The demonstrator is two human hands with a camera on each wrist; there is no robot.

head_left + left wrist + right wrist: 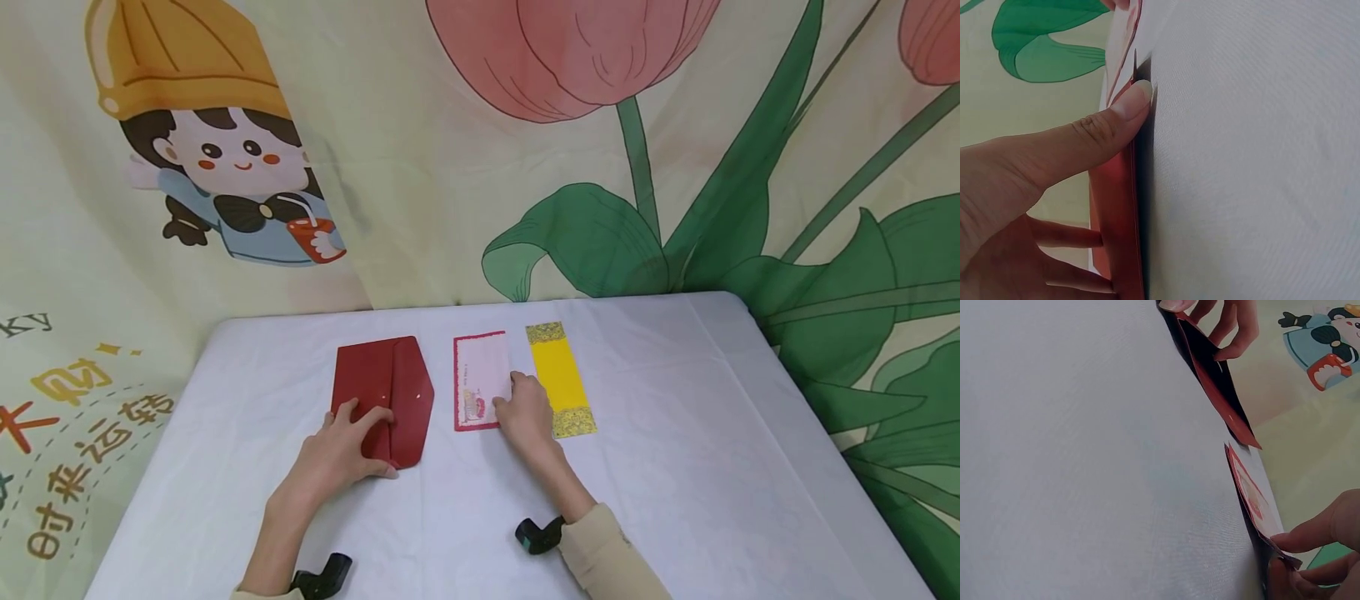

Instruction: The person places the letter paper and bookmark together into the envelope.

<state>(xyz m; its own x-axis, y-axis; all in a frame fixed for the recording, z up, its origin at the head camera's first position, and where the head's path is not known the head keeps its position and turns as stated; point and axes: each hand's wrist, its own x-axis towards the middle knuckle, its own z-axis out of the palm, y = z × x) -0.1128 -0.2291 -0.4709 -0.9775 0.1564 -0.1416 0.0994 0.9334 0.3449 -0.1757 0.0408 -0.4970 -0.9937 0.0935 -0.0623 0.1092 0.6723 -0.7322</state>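
A dark red envelope (363,372) with a pointed flap on its right side lies at the table's left. My left hand (341,446) holds it at the near edge: the thumb (1110,125) touches the edge, the other fingers lie on top. Right of it is a white card (482,367) with a red border and a small printed picture. My right hand (531,421) pinches the card's right edge between thumb and finger; in the right wrist view that edge of the card (1250,494) bends up slightly. Close beyond this hand lies a yellow strip (561,371) with glittery gold ends.
A white cloth covers the table (712,467). Behind it hangs a printed backdrop (420,167) with tulips, leaves, lettering and a cartoon child. Black wrist devices show at the left forearm (273,533) and beside the right beige sleeve (615,554).
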